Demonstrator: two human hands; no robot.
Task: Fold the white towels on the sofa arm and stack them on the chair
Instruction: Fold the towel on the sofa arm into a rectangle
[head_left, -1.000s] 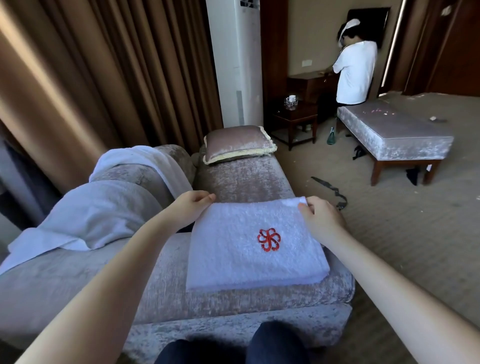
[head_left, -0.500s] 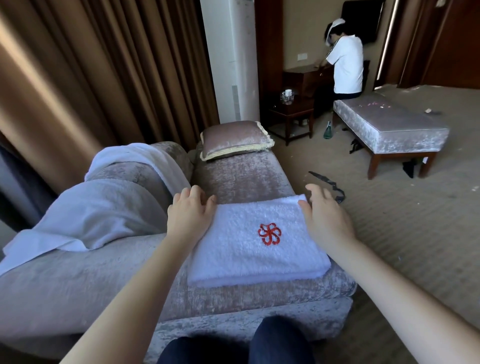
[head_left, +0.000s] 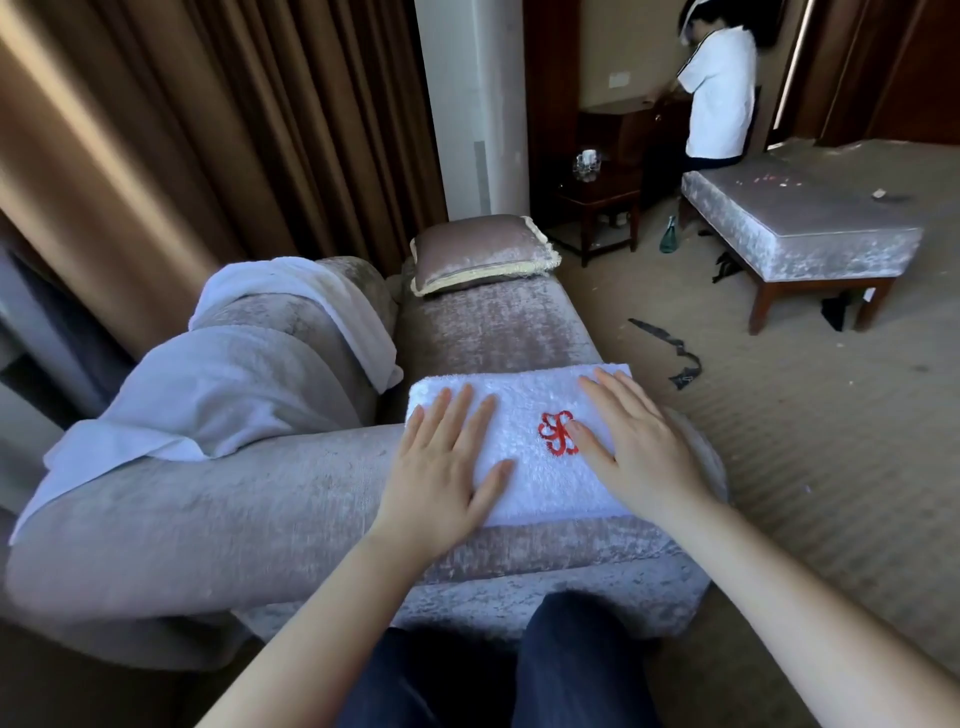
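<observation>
Terrycloth lies under both my palms: the folded towel (head_left: 524, 410) sits on the sofa arm (head_left: 260, 499), with my left hand (head_left: 441, 467) and right hand (head_left: 634, 447) spread flat on it, fingers straight, gripping nothing. I judge it soft, light and floppy. Pinched by one corner it would sag open, so I'd slide fingers beneath both side edges. Unfolded towels (head_left: 218, 395) drape left of my left hand.

Both bare forearms reach forward from the lower edge. The left hand (head_left: 447, 467) lies palm down, fingers straight and slightly spread, thumb angled inward. The right hand (head_left: 639, 447) lies flat likewise, near it but not touching.
</observation>
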